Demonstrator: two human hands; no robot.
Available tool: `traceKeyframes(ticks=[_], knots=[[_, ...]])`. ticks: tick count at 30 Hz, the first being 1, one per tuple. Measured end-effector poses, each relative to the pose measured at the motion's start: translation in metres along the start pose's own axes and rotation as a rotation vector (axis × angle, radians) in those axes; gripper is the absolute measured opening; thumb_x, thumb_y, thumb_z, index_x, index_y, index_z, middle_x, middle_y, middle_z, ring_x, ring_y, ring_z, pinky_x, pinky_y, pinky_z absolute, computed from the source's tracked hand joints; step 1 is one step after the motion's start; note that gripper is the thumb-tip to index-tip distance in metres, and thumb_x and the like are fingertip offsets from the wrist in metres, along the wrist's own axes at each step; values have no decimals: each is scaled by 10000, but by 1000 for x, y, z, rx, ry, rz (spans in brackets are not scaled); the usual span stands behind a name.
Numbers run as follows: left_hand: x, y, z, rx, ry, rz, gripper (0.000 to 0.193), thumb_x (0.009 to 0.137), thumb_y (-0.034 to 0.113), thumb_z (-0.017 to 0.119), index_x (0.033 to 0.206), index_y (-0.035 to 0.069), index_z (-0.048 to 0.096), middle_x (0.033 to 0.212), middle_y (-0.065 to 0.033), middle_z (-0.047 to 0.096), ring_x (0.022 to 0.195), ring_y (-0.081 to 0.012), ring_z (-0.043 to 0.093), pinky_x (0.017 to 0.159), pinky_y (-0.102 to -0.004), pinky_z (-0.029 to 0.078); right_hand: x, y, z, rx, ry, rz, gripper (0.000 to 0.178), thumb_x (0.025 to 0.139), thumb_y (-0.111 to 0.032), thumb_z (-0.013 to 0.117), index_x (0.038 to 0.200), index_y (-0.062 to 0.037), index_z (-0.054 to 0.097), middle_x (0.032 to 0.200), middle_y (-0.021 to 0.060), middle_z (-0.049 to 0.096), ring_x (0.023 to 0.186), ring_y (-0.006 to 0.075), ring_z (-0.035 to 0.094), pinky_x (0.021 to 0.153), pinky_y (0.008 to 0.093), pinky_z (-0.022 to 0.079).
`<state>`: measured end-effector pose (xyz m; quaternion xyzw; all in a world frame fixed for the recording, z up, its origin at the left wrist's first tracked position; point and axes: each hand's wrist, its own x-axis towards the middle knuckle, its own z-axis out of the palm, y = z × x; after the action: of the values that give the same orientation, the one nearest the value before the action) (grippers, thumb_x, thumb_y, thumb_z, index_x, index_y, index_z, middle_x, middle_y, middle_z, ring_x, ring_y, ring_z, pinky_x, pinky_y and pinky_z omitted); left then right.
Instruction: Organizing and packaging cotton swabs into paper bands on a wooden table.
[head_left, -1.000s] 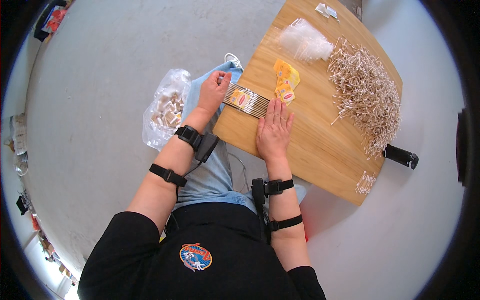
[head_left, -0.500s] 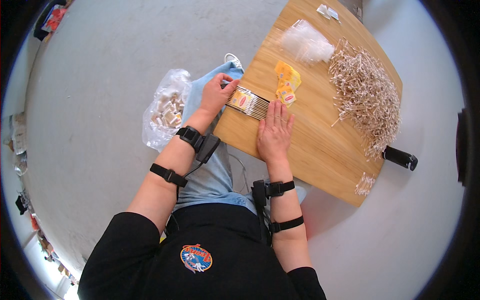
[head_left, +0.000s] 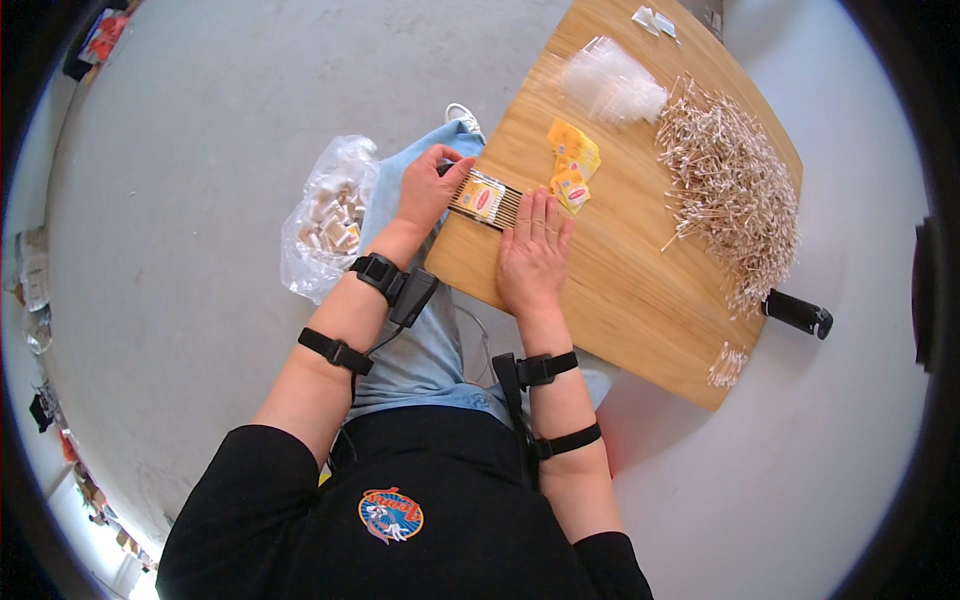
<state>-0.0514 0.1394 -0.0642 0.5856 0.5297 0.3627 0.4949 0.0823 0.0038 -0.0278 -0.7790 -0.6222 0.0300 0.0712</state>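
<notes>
At the table's left corner lies a flat packet of cotton swabs (head_left: 484, 199), a row of striped sticks with a yellow and white card on top. My left hand (head_left: 428, 186) grips its left end at the table edge, thumb and fingers curled. A dark bit of something shows between them, too small to name. Flat on the packet's right end rests my right hand (head_left: 533, 250), its fingers stretched out and covering that end. Just beyond the right fingertips is a loose stack of yellow cards (head_left: 573, 160).
A large heap of loose cotton swabs (head_left: 730, 190) covers the table's right side. Clear plastic bags (head_left: 612, 82) lie at the back. A black cylinder (head_left: 797, 314) juts past the right edge. Left of the table, a clear bag (head_left: 330, 225) holds several small packs.
My right hand has slid left along the packet, covering more of its right end. The left hand stays almost where it was.
</notes>
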Motion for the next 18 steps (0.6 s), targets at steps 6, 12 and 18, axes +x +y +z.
traceKeyframes(ticks=[6,12,18], knots=[[-2,8,0,-25,3,-8,213,879,214,748,889,25,650,688,11,632,620,-30,527,543,-208,428,2,-9,3,29,21,9,615,962,-279,492,1492,-11,332,1567,155,312,1474,285,242,1195,507,125],[-3,8,-1,-2,40,51,213,873,215,755,885,29,652,682,16,624,611,-34,516,544,-210,423,7,-21,3,60,39,0,594,968,-261,480,1489,-11,341,1565,153,317,1468,276,261,1193,508,139],[1,9,-10,65,52,57,308,917,324,687,889,21,637,635,-54,623,571,-118,555,539,-287,451,1,-11,0,177,48,14,655,948,-287,525,1476,43,320,1548,211,317,1461,344,252,1194,507,141]])
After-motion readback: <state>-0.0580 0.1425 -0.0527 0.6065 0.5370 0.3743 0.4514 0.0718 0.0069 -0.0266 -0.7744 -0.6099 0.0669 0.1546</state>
